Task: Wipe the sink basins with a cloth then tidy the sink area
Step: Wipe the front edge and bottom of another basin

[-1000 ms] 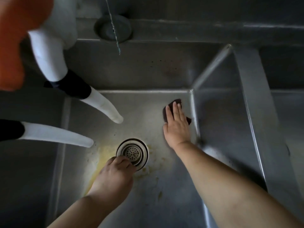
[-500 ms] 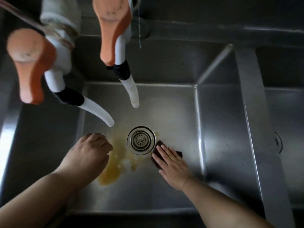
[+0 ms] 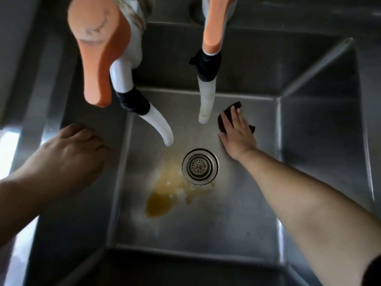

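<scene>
cloth [image 3: 226, 118] farther back – flat hand [image 3: 239, 135] atop

Right hand [image 3: 239, 133] presses dark cloth [image 3: 223, 120] on basin floor [image 3: 206, 228].

Dark cloth [image 3: 231, 116] (flat) on basin floor [image 3: 206, 223]

place: kitchen | evidence: deep steel sink basin [image 3: 319, 141], two orange-handled taps [image 3: 99, 58]
</scene>
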`<state>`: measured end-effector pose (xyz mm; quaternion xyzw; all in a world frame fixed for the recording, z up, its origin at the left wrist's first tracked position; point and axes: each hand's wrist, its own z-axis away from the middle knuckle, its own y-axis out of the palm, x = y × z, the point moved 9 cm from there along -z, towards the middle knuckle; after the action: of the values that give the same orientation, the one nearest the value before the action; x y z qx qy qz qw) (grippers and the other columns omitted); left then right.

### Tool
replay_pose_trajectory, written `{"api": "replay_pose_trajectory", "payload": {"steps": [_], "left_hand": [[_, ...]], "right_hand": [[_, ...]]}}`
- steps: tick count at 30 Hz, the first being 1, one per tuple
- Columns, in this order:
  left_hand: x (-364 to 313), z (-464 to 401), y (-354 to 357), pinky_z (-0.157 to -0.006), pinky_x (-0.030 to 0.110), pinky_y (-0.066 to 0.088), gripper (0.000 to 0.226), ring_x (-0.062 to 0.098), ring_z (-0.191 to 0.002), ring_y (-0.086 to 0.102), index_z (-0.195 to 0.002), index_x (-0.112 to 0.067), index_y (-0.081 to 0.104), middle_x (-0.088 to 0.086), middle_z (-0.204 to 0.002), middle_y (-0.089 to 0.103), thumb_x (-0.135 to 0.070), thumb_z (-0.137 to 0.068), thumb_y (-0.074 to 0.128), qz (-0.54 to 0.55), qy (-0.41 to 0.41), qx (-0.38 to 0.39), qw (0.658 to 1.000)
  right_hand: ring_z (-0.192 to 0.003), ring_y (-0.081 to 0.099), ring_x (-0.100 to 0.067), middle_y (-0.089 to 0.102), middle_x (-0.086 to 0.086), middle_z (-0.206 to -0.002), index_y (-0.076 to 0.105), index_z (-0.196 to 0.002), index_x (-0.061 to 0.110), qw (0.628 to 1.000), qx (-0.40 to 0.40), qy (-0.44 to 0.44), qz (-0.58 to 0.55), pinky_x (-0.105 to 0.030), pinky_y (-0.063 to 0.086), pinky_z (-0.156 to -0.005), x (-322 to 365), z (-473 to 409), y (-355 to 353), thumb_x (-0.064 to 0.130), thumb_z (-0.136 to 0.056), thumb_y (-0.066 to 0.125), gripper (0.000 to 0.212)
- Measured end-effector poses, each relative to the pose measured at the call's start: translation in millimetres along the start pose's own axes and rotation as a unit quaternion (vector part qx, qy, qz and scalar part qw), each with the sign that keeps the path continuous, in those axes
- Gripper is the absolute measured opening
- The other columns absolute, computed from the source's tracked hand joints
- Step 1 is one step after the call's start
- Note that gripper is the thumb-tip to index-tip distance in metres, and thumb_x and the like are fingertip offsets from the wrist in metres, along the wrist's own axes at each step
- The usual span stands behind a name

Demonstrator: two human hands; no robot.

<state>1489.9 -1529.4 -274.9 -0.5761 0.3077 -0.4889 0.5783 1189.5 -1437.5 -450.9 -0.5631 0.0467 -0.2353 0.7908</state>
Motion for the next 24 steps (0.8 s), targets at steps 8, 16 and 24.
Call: {"api": "replay_pose_trajectory", "payload": {"steps": [8, 16, 24], "left_hand": [[14, 10, -9, -0.086, 0.044, 0.044, 0.032, 0.033, -0.088, 0.065, -0.078, -0.013, 0.073, 0.008, -0.079, 0.07, -0.028, -0.081, 0.044, 0.077, 0.002, -0.032, 0.997], [14, 7, -12, -0.081, 0.041, 0.044, 0.025, 0.031, -0.075, 0.061, -0.064, -0.018, 0.066, 0.003, -0.066, 0.064, -0.028, -0.079, 0.048, 0.074, -0.012, -0.022, 0.997], [13, 8, -14, -0.078, 0.039, 0.044, 0.025, 0.031, -0.069, 0.058, -0.055, -0.02, 0.055, 0.003, -0.057, 0.057, -0.027, -0.079, 0.047, 0.073, -0.001, -0.019, 0.997]], "right_hand": [[-0.145, -0.003, -0.027, -0.004, -0.013, -0.157, 0.011, -0.15, 0.016, 0.991, 0.035, -0.091, 0.088, -0.034, -0.006, -0.117, 38, 132, 76, 0.043, -0.092, 0.031, 0.067], [-0.142, 0.011, -0.028, 0.02, -0.012, -0.152, 0.025, -0.147, 0.019, 0.953, 0.071, -0.273, 0.114, -0.038, 0.001, -0.116, 116, 201, 122, 0.042, -0.085, 0.038, 0.068], [-0.137, 0.034, -0.027, 0.043, -0.01, -0.144, 0.035, -0.141, 0.016, 0.976, 0.029, -0.202, 0.078, -0.039, 0.019, -0.117, 164, 104, 84, 0.029, -0.085, 0.058, 0.062]]}}
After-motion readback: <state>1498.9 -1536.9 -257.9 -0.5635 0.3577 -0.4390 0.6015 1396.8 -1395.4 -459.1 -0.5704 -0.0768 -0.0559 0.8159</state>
